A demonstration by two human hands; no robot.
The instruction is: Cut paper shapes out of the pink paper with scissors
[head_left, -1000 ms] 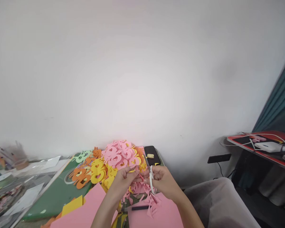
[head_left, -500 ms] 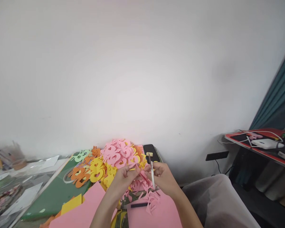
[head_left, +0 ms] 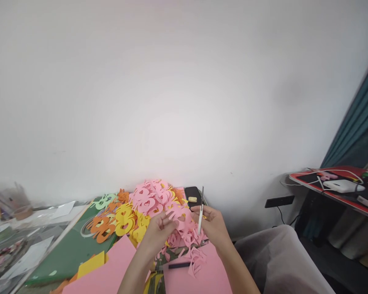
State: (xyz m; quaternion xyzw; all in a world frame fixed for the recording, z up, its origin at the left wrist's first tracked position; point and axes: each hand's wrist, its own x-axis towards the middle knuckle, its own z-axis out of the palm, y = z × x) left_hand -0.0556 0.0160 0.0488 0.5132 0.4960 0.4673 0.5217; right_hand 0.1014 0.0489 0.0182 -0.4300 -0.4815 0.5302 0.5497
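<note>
My left hand (head_left: 161, 230) pinches the left edge of a pink paper cutout (head_left: 184, 213) that lies spread open with a heart-shaped hole. My right hand (head_left: 213, 224) is closed around a slim white tool with a narrow dark tip (head_left: 200, 220), which points up and away; whether it is a craft knife or scissors is unclear. The right fingertips are close to the cutout's right side, and I cannot tell if they touch it. Pink paper scraps (head_left: 196, 259) lie below the hands, on a pink sheet (head_left: 199, 279) beside a dark pen-like stick (head_left: 179, 265).
Behind my hands is a heap of pink cutouts (head_left: 150, 196), with yellow cutouts (head_left: 124, 218) and orange ones (head_left: 102, 228) to the left. A black phone (head_left: 192, 192) lies near the wall. A green mat (head_left: 64, 257) stretches left. A red-edged table (head_left: 303, 178) stands at right.
The pink paper, folded narrow between my fingers before, is now opened out flat with its heart hole showing. My right hand has shifted slightly right, and the white tool stands more upright.
</note>
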